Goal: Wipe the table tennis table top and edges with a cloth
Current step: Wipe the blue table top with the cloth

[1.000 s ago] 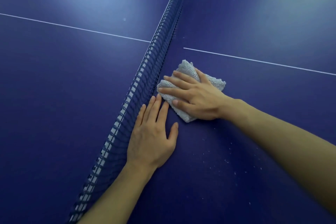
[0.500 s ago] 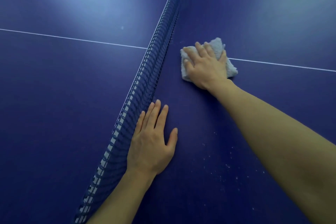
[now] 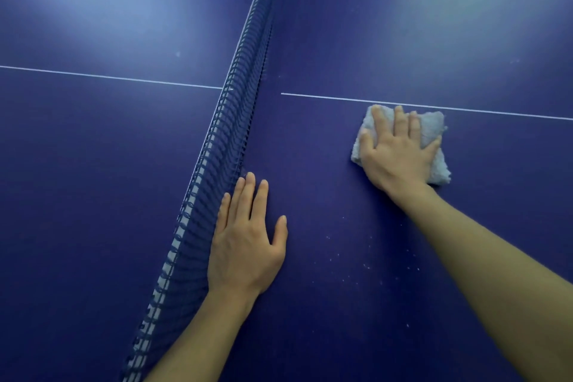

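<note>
two hands – one cloth, one net, one table

Single head view: looks steeply down, close over worktop; net runs near-left to far-centre.

The right hand presses flat on a folded pale cloth on the blue table top, just below the white centre line. The left hand rests flat beside the net. White specks lie between the arms
</note>
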